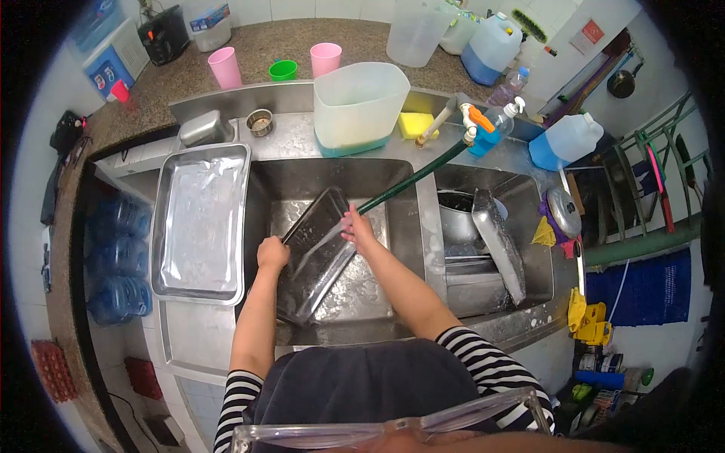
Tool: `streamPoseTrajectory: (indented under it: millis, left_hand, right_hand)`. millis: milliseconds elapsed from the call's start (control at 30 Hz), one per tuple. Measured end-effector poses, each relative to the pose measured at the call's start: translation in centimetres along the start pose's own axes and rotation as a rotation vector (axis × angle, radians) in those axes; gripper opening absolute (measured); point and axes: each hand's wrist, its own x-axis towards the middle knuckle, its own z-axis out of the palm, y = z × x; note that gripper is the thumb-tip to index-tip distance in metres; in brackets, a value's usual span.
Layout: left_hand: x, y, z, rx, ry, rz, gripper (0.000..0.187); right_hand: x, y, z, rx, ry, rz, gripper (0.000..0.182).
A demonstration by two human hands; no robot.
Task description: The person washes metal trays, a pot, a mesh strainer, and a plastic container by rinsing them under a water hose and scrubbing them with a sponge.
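Observation:
My left hand (273,254) is closed on the left rim of a rectangular metal baking tray (313,234), which stands tilted in the left sink basin (385,279). In my right hand (359,231) is the end of a green hose (411,181), with the fingers wrapped round it. Water streams from the hose down across the tray's inner face. The hose's other end joins a tap with an orange handle (477,118) behind the basins.
On the left drainboard lies another metal tray (200,226). A pot (459,219) and a wet metal pan (500,245) sit in the right basin. Behind stand a plastic container (359,106), a yellow sponge (414,125), a pump bottle (495,128) and a blue-liquid jug (563,142).

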Motion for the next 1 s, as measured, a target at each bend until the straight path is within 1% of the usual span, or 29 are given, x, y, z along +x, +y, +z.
streamPoseTrajectory:
  millis: [67,100,133,200,233,267,333,400,433,467,500,533,567,600,700,767,800,867,900,967,1000]
  left_hand:
    - [0.4,-0.2,-0.6,-0.111,0.006,-0.094,0.022]
    - [0.7,-0.6,-0.5,-0.103,0.009,-0.092,0.022]
    - [0.9,-1.2,-0.1,-0.152,-0.031,-0.107,0.024]
    - [0.7,-2.0,0.8,-0.196,-0.074,-0.123,0.026]
    - [0.2,-2.4,1.3,-0.213,-0.090,-0.144,0.028]
    - [-0.2,-2.8,1.8,-0.232,-0.106,-0.165,0.031]
    - [-0.8,-3.3,2.5,-0.248,-0.126,-0.191,0.033]
    - [-1.2,-3.9,3.1,-0.376,-0.286,-0.320,0.032]
    - [-1.8,-4.5,3.7,-0.386,-0.191,-0.214,0.029]
    - [-1.8,-5.0,4.1,-0.384,-0.191,-0.218,0.029]
    - [-2.1,-5.0,3.8,-0.428,-0.304,-0.284,0.030]
    - [-2.5,-4.7,2.9,-0.473,-0.415,-0.349,0.031]
    - [-3.2,-4.3,2.1,-0.570,-0.430,-0.339,0.026]
    - [-3.4,-4.5,2.1,-0.571,-0.429,-0.343,0.026]
    - [-3.7,-4.6,2.6,-0.614,-0.474,-0.382,0.022]
    - [-3.7,-4.3,3.2,-0.608,-0.454,-0.360,0.022]
    - [-3.8,-4.2,3.7,-0.610,-0.457,-0.357,0.022]
    - [-3.6,-4.1,5.2,-0.700,-0.245,-0.276,0.028]
    - [-3.3,-4.0,5.8,-0.701,-0.247,-0.272,0.028]
    - [-2.5,-4.1,6.7,-0.583,-0.299,-0.397,0.035]
    - [-2.3,-4.1,7.3,-0.582,-0.298,-0.390,0.035]
  right_hand:
    - [1.6,-0.8,1.2,0.065,0.004,0.007,0.055]
    - [2.1,-1.2,1.7,0.009,-0.020,0.013,0.060]
    - [2.6,-1.5,2.1,0.016,-0.022,0.013,0.060]
    - [3.7,-1.9,2.7,0.030,-0.011,-0.012,0.058]
    - [4.3,-2.1,2.9,0.051,0.038,-0.007,0.054]
    - [4.8,-2.3,2.9,0.053,0.038,-0.003,0.054]
    - [6.2,-2.4,2.3,0.041,0.116,0.007,0.049]
    - [8.1,-1.8,0.8,0.024,0.120,-0.010,0.046]
    - [9.1,-1.3,-0.1,-0.044,0.199,-0.042,0.044]
    - [9.8,-0.9,-1.1,-0.112,0.276,-0.076,0.043]
    - [9.6,-1.0,-1.9,-0.112,0.272,-0.073,0.043]
    - [9.2,-1.1,-2.9,-0.184,0.294,-0.092,0.041]
    - [8.8,-1.1,-3.3,-0.257,0.315,-0.111,0.040]
    - [8.7,-0.9,-3.4,-0.258,0.312,-0.109,0.040]
    - [7.7,-0.3,-3.5,-0.217,0.277,-0.080,0.037]
    - [5.1,-0.4,-2.3,-0.094,0.176,-0.072,0.033]
    - [3.8,-0.3,-1.6,-0.096,0.180,-0.073,0.033]
    - [1.4,0.3,-0.3,0.119,0.113,-0.089,0.029]
    - [0.4,0.7,0.1,0.119,0.116,-0.091,0.029]
    - [-1.1,1.4,0.5,0.314,0.078,-0.110,0.027]
    - [-2.0,1.4,0.7,0.317,0.080,-0.115,0.027]
